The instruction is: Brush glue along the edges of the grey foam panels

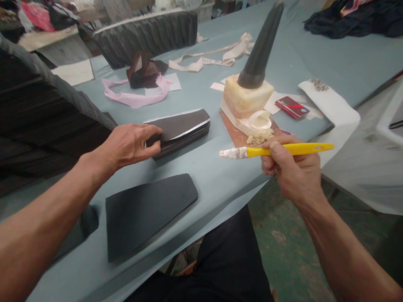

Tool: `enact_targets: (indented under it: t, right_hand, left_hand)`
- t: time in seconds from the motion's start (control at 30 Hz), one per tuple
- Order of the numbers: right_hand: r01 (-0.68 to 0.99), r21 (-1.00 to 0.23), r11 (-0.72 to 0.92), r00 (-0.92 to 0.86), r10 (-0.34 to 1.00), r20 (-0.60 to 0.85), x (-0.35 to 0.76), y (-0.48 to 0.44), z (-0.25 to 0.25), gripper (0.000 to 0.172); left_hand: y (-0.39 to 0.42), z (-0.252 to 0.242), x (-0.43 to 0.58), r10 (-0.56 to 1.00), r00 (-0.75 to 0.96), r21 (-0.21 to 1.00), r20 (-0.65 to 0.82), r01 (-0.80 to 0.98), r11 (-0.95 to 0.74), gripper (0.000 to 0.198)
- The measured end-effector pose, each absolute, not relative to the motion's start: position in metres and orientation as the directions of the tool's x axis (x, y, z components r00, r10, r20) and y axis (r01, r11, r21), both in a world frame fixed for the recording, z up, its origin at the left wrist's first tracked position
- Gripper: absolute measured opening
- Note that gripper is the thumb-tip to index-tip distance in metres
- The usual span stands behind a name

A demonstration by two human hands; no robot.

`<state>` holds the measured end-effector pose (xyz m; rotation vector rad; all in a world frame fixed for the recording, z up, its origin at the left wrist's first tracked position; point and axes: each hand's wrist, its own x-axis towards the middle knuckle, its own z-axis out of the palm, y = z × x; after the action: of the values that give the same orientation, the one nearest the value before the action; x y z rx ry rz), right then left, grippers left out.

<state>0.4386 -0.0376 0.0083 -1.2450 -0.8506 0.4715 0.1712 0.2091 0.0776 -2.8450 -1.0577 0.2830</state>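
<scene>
My left hand (134, 144) is at the near end of a stack of dark tapered panels (185, 124), its thumb and index finger closed round the stack's left corner. How many layers it grips is hard to make out. White strips run along the long edges of the top panel. My right hand (292, 167) grips a brush (289, 149) by its yellow handle, holding it level over the table edge. Whitish residue coats the brush's bristles, which point left. Nearer me lies a larger dark panel (151, 214), flat on the table and apart from both hands.
Beyond the brush stands a glue-crusted yellowish container (247, 98) with a dark ribbed cone (261, 50) on top. A red box (292, 107) lies right of it. Pink fabric (138, 98) and pale strips (217, 58) lie behind. Tall dark stacks (47, 105) rise at left.
</scene>
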Motion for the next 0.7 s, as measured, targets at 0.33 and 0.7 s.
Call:
enact_targets:
  t: [0.33, 0.7]
  right_hand:
    - [0.010, -0.971, 0.239, 0.648, 0.738, 0.189, 0.426, -0.034, -0.008, 0.044]
    - [-0.037, -0.979, 0.198, 0.659, 0.742, 0.125, 0.420, -0.038, -0.008, 0.048]
  left_hand:
    - [0.220, 0.065, 0.160, 0.576, 0.812, -0.272, -0.095, 0.535, -0.800, 0.061]
    - [0.242, 0.062, 0.140, 0.487, 0.871, -0.157, -0.068, 0.473, -0.867, 0.061]
